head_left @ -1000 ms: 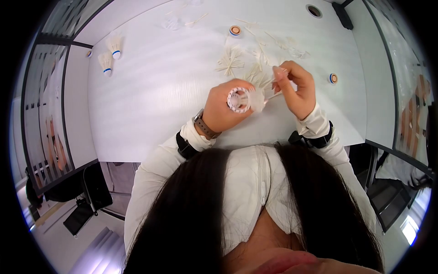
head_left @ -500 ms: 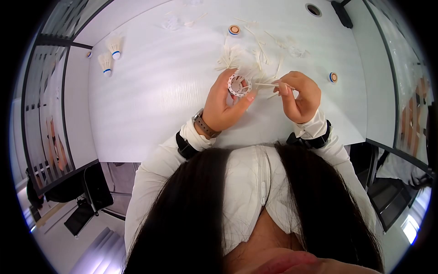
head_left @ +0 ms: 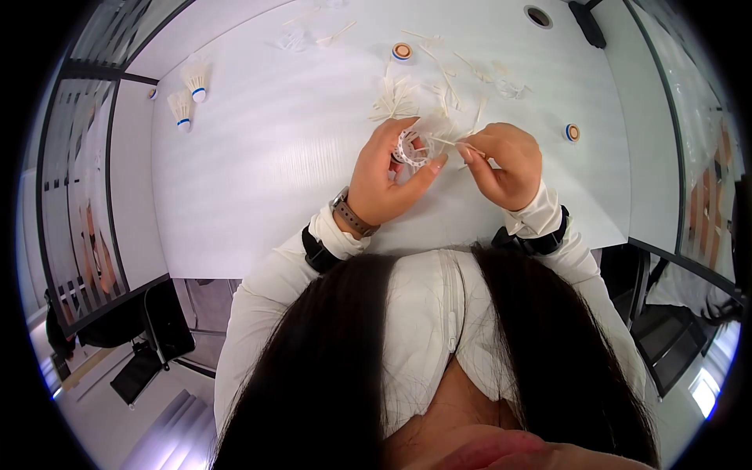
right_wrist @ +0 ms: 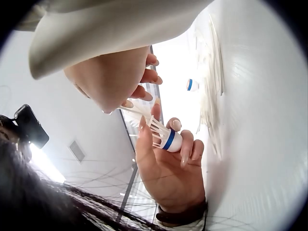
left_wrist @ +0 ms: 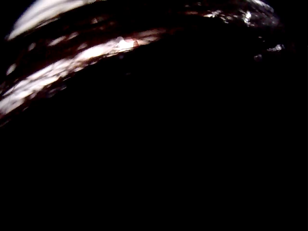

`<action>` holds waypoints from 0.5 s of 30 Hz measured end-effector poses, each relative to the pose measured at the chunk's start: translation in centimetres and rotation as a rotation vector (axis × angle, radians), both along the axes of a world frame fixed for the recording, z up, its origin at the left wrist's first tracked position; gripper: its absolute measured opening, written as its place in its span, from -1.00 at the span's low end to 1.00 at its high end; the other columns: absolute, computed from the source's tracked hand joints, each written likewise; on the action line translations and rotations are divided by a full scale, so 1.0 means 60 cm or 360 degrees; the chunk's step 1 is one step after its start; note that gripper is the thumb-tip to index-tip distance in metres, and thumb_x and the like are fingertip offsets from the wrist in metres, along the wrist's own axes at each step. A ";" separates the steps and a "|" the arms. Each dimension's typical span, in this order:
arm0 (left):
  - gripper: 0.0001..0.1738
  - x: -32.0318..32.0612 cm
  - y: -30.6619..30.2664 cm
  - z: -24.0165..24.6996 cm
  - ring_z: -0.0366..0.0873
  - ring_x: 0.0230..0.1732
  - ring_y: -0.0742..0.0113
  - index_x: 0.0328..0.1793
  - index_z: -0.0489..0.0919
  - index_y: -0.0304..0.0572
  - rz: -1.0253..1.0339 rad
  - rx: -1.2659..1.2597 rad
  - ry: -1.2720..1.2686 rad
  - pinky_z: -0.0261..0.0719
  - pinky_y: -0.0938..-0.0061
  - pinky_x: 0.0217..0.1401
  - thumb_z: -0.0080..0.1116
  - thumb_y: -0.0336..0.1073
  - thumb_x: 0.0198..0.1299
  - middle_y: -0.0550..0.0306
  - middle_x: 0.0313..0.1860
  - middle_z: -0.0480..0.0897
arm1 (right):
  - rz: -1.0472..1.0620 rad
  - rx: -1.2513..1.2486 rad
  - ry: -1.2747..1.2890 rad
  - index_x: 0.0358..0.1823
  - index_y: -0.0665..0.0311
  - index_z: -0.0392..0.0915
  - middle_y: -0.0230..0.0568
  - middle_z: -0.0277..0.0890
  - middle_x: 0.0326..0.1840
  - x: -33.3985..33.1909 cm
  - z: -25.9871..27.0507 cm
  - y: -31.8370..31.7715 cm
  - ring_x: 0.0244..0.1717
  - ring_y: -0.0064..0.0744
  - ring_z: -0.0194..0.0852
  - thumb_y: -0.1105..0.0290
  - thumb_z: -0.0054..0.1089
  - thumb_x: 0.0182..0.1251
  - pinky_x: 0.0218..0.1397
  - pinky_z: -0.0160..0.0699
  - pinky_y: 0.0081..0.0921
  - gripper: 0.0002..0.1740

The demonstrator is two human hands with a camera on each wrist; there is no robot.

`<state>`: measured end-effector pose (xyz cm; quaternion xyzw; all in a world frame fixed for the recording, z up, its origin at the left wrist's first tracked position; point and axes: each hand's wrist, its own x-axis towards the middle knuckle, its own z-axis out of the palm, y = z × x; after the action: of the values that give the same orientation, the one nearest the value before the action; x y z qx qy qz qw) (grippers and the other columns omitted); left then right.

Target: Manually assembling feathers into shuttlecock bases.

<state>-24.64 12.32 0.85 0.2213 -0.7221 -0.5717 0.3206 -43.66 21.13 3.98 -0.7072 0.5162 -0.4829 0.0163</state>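
The left hand (head_left: 392, 172) grips a shuttlecock frame (head_left: 413, 149), its white ring facing up in the head view. From the right wrist view, the left hand (right_wrist: 173, 175) has its fingers around the shuttlecock (right_wrist: 171, 140), whose white cork end has a blue band. The right hand (head_left: 507, 166) pinches a thin white feather stick (head_left: 446, 142) that reaches to the shuttlecock's open end. That hand (right_wrist: 108, 79) shows curled fingertips beside the skirt in the right wrist view. The left wrist view is mostly dark and shows neither hand clearly.
Two whole shuttlecocks (head_left: 198, 84) (head_left: 182, 110) lie at the table's left. Loose feathers (head_left: 394, 100) and sticks lie beyond the hands. One cork base (head_left: 402, 52) sits at the back, another (head_left: 572, 132) at the right. A round hole (head_left: 539, 17) is in the tabletop (head_left: 258, 172).
The right hand has drawn back toward the body, then moved left with the stick. The shuttlecock in the left hand has turned, its ring shifting from facing left to up, then tilting.
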 end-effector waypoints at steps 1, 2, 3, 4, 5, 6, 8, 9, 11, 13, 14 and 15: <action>-0.44 0.001 0.001 0.000 0.51 -0.15 0.42 0.26 0.50 -0.30 0.0038 -0.0037 -0.0029 0.49 0.54 -0.14 0.45 -0.28 0.18 0.11 -0.08 0.54 | 0.0023 -0.0001 0.0003 -0.31 0.30 0.62 -0.21 0.50 -0.58 0.000 0.000 -0.001 -0.64 -0.27 0.41 0.54 0.39 0.23 -0.57 0.33 -0.44 -0.91; -0.45 0.001 0.001 0.001 0.51 -0.16 0.42 0.25 0.51 -0.30 0.0026 -0.0044 -0.0018 0.47 0.54 -0.16 0.44 -0.28 0.18 0.12 -0.10 0.54 | 0.0002 0.0082 -0.0032 -0.30 0.31 0.62 -0.21 0.50 -0.58 0.000 0.001 0.001 -0.64 -0.28 0.41 0.53 0.38 0.24 -0.57 0.33 -0.44 -0.92; -0.47 0.000 0.000 0.002 0.50 -0.18 0.42 0.23 0.52 -0.30 0.0015 -0.0052 -0.0008 0.46 0.54 -0.17 0.44 -0.28 0.18 0.13 -0.11 0.54 | -0.0019 0.0165 -0.0067 -0.30 0.32 0.62 -0.20 0.50 -0.58 0.000 0.002 0.004 -0.64 -0.29 0.41 0.53 0.37 0.26 -0.57 0.33 -0.45 -0.92; -0.48 -0.001 -0.001 0.003 0.49 -0.20 0.42 0.22 0.53 -0.30 0.0003 -0.0060 0.0003 0.45 0.54 -0.19 0.44 -0.29 0.18 0.13 -0.12 0.54 | -0.0040 0.0248 -0.0102 -0.29 0.33 0.63 -0.19 0.50 -0.58 0.001 0.004 0.007 -0.64 -0.30 0.41 0.52 0.37 0.27 -0.57 0.33 -0.45 -0.93; -0.49 -0.001 -0.002 0.001 0.48 -0.22 0.42 0.21 0.54 -0.30 -0.0018 -0.0085 0.0012 0.44 0.55 -0.20 0.43 -0.28 0.17 0.14 -0.14 0.54 | -0.0062 0.0279 -0.0201 -0.29 0.33 0.63 -0.19 0.51 -0.58 0.005 0.004 0.008 -0.64 -0.32 0.41 0.50 0.36 0.29 -0.57 0.33 -0.46 -0.93; -0.50 -0.001 -0.005 -0.002 0.47 -0.23 0.42 0.20 0.55 -0.29 -0.0039 -0.0110 0.0021 0.43 0.55 -0.21 0.43 -0.28 0.17 0.15 -0.16 0.53 | -0.0085 0.0309 -0.0299 -0.29 0.33 0.64 -0.19 0.52 -0.57 0.010 0.004 0.008 -0.64 -0.34 0.41 0.49 0.36 0.31 -0.57 0.33 -0.48 -0.92; -0.52 -0.003 -0.005 -0.008 0.45 -0.26 0.42 0.17 0.56 -0.29 -0.0060 -0.0112 0.0060 0.41 0.54 -0.23 0.42 -0.28 0.16 0.16 -0.19 0.53 | -0.0108 0.0361 -0.0395 -0.30 0.34 0.65 -0.19 0.53 -0.57 0.011 0.004 0.009 -0.64 -0.39 0.42 0.47 0.36 0.33 -0.57 0.32 -0.50 -0.91; -0.53 -0.005 -0.003 -0.011 0.45 -0.28 0.42 0.16 0.56 -0.28 -0.0059 -0.0090 0.0089 0.41 0.54 -0.24 0.41 -0.28 0.16 0.16 -0.21 0.52 | -0.0108 0.0383 -0.0392 -0.30 0.34 0.65 -0.20 0.54 -0.57 0.010 0.004 0.009 -0.64 -0.41 0.41 0.46 0.36 0.34 -0.57 0.32 -0.51 -0.90; -0.55 -0.004 -0.003 -0.015 0.44 -0.30 0.42 0.14 0.57 -0.27 -0.0084 -0.0056 0.0108 0.40 0.53 -0.27 0.40 -0.28 0.16 0.17 -0.22 0.52 | -0.0094 0.0443 -0.0371 -0.31 0.34 0.66 -0.21 0.54 -0.57 0.009 0.003 0.008 -0.64 -0.43 0.41 0.44 0.36 0.34 -0.57 0.32 -0.53 -0.89; -0.57 -0.002 -0.005 -0.018 0.42 -0.32 0.43 0.11 0.57 -0.27 -0.0139 -0.0031 0.0087 0.39 0.52 -0.29 0.40 -0.27 0.16 0.17 -0.23 0.52 | -0.0070 0.0522 -0.0337 -0.32 0.34 0.67 -0.22 0.55 -0.58 0.008 0.002 0.008 -0.65 -0.43 0.41 0.43 0.36 0.34 -0.57 0.32 -0.54 -0.88; -0.59 -0.003 -0.005 -0.019 0.42 -0.33 0.43 0.09 0.57 -0.26 -0.0144 -0.0046 0.0104 0.39 0.52 -0.30 0.40 -0.27 0.16 0.17 -0.23 0.52 | -0.0059 0.0505 -0.0350 -0.31 0.34 0.68 -0.22 0.55 -0.58 0.009 0.001 0.008 -0.65 -0.43 0.40 0.43 0.37 0.34 -0.57 0.32 -0.54 -0.88; -0.60 -0.004 -0.005 -0.020 0.42 -0.34 0.43 0.08 0.57 -0.26 -0.0149 -0.0062 0.0121 0.39 0.52 -0.31 0.40 -0.27 0.16 0.17 -0.23 0.52 | -0.0047 0.0487 -0.0362 -0.31 0.34 0.68 -0.22 0.55 -0.59 0.010 -0.001 0.007 -0.65 -0.43 0.40 0.43 0.37 0.34 -0.58 0.31 -0.54 -0.88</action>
<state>-24.89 11.99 -0.33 0.1592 -0.7300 -0.5798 0.3250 -43.05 21.58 3.93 -0.6297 0.5888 -0.4757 0.1749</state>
